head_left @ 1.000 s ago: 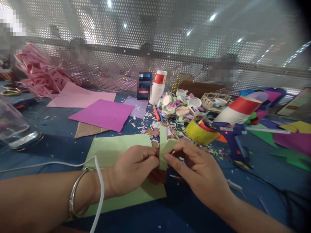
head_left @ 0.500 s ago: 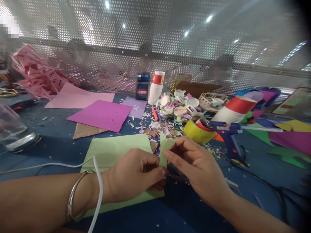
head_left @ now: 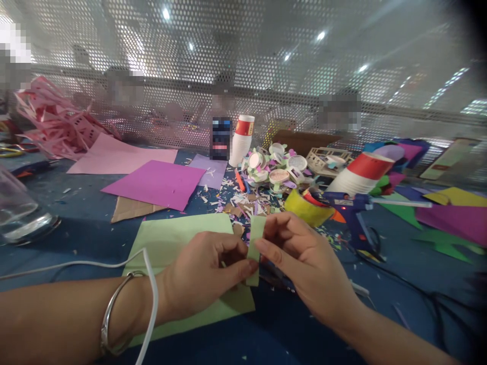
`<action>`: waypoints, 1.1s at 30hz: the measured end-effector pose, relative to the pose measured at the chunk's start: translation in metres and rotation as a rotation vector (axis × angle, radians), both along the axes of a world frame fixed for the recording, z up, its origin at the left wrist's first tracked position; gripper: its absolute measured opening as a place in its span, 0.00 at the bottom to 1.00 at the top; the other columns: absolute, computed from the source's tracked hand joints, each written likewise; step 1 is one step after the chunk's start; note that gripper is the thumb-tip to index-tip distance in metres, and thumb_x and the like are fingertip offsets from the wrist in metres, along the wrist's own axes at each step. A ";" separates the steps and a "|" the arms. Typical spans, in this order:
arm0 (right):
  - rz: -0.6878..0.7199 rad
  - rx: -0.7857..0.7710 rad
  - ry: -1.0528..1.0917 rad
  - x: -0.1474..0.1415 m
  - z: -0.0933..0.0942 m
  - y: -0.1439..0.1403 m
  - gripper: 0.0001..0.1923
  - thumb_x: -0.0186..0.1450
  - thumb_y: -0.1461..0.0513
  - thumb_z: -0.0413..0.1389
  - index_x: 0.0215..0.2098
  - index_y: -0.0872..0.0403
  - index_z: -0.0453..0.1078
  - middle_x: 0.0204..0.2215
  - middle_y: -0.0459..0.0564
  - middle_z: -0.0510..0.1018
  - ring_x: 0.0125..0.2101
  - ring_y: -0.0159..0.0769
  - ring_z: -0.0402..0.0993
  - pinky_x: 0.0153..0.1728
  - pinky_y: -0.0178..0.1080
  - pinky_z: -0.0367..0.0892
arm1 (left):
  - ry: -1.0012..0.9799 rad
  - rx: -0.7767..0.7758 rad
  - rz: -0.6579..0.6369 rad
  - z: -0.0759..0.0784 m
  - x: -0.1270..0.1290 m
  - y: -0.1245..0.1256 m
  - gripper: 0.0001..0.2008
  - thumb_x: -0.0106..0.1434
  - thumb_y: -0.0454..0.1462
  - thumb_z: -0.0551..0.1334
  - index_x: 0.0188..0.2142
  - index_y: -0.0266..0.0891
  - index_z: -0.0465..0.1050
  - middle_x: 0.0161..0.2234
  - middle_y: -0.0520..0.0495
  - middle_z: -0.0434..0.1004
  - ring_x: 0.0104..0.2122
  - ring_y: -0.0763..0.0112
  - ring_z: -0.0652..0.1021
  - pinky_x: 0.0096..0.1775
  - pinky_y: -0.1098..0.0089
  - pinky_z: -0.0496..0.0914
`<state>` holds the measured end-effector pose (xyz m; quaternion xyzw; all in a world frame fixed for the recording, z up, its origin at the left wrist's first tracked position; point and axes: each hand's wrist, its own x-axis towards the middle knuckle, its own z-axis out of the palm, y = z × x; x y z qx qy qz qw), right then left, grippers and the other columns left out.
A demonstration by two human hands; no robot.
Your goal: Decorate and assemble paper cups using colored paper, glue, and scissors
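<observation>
A narrow strip of pale green paper [head_left: 255, 234] stands upright between my two hands. My left hand [head_left: 213, 268] pinches its lower left side between thumb and fingers. My right hand [head_left: 294, 253] grips the right edge, thumb in front and fingers curled behind. Under my left hand and wrist lies a larger pale green sheet [head_left: 171, 230], partly hidden by the arm. A white cable [head_left: 149, 304] crosses over my left forearm. Something dark on the table below my right hand is mostly covered, and I cannot make out what it is.
A blue glue gun [head_left: 353, 215] with its red light lit rests beside a yellow roll [head_left: 306, 210]. Behind are paper scraps [head_left: 243, 205], a pile of small paper-rimmed discs [head_left: 279, 175] and stacked paper cups [head_left: 361, 175]. Left are a magenta sheet [head_left: 155, 183] and a clear cup [head_left: 23, 218].
The green strip, earlier with a folded flap leaning right at its top, now stands straighter and flatter, and its lower end shows below my left thumb. Both hands keep hold of it.
</observation>
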<state>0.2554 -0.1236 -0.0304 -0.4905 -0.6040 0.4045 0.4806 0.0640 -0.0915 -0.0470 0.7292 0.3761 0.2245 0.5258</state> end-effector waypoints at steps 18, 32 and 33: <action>0.012 -0.031 0.064 0.000 0.000 -0.001 0.18 0.64 0.56 0.65 0.48 0.49 0.67 0.28 0.41 0.73 0.27 0.28 0.70 0.26 0.30 0.66 | 0.021 0.034 0.001 -0.004 0.001 -0.002 0.11 0.61 0.38 0.63 0.24 0.38 0.66 0.21 0.56 0.65 0.23 0.77 0.66 0.25 0.73 0.58; 0.021 -0.056 0.017 0.002 0.001 0.000 0.16 0.65 0.56 0.64 0.48 0.50 0.71 0.28 0.42 0.73 0.28 0.29 0.71 0.27 0.29 0.67 | 0.120 0.129 -0.028 0.005 0.001 -0.003 0.09 0.61 0.37 0.61 0.25 0.38 0.67 0.21 0.57 0.62 0.23 0.77 0.62 0.26 0.73 0.56; 0.018 -0.060 0.013 0.002 0.001 0.000 0.16 0.64 0.56 0.64 0.48 0.50 0.71 0.28 0.42 0.74 0.29 0.29 0.72 0.28 0.29 0.67 | 0.128 0.134 -0.028 0.005 0.001 -0.003 0.08 0.60 0.37 0.61 0.25 0.38 0.67 0.21 0.57 0.62 0.23 0.77 0.62 0.26 0.73 0.56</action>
